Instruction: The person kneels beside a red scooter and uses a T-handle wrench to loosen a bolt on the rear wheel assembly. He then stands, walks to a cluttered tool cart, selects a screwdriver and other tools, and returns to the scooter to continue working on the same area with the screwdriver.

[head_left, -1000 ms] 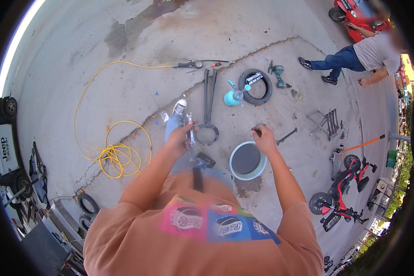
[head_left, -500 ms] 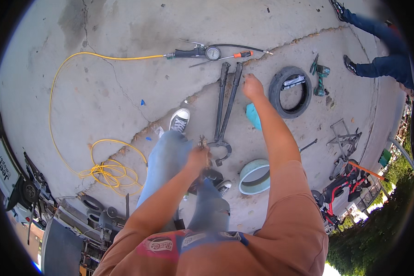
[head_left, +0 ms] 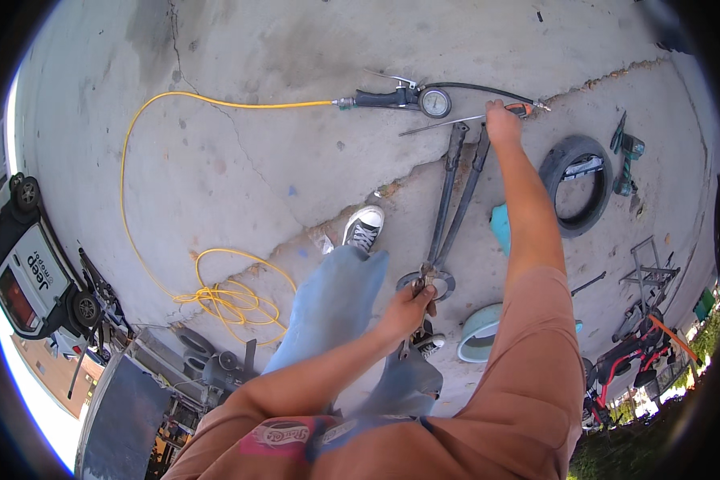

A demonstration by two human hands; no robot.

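Observation:
My right hand (head_left: 504, 126) is closed over a screwdriver (head_left: 448, 124), whose orange handle shows past the fingers and whose long shaft points left. Nearer to me, my left hand (head_left: 406, 310) grips a small metal tool (head_left: 428, 280); its kind is hard to make out. Beneath that tool lie the curved jaws of a long two-handled tool (head_left: 448, 208), with its black handles running away toward the screwdriver. Just beyond the screwdriver is a tire inflator with a round gauge (head_left: 435, 102), joined to a yellow air hose (head_left: 240, 102).
To the right lie a small tire (head_left: 549, 192), a teal cordless drill (head_left: 628, 164) and a pale green rim (head_left: 470, 346). A light blue piece (head_left: 500, 228) sits beside my right forearm. The coiled hose (head_left: 224, 300) and a parked vehicle (head_left: 36, 272) are at left. Cracks cross the concrete.
My right hand has moved away from me and taken hold of the screwdriver. The view has shifted, moving the scene rightward. My left hand still holds the small metal tool.

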